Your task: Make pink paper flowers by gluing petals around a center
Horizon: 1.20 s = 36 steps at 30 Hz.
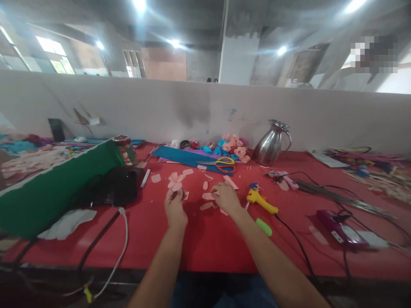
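My left hand (176,210) is closed round the base of a pale pink paper flower (175,181), its petals spread above my fingertips. To the right, my right hand (226,197) bends down to the table with its fingers pinched at the end of a pink paper petal (208,196). More loose petals lie around it, among them an oval petal (206,206) and a small upright petal (205,185). Scissors (224,162) with yellow and red handles rest beyond my hands on a blue paper strip (180,156). A yellow glue gun (261,202) lies right of my right hand.
A steel jug (271,143) stands at the back right beside a bunch of pink flowers (236,146). On the left are a green board (64,188), a glass jar (125,150) and a dark phone (126,188). Cables run from a purple power strip (340,230) on the red table (218,252).
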Each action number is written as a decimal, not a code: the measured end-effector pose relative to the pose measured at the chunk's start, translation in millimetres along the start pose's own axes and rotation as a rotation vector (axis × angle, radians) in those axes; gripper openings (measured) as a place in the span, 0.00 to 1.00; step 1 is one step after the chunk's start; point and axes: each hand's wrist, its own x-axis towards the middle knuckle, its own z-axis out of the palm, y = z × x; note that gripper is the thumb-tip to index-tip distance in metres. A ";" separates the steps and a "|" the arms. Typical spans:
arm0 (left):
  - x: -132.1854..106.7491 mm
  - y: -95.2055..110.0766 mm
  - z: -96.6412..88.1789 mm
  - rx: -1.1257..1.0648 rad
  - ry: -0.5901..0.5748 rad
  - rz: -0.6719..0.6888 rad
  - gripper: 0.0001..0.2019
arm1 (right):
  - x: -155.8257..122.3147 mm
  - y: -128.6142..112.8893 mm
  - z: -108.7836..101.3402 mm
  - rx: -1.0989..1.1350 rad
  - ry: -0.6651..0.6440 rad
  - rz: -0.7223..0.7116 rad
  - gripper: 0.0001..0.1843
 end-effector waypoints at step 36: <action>-11.0 -8.4 2.2 0.228 -0.407 -0.206 0.14 | -15.0 -12.2 14.6 0.910 0.112 0.117 0.11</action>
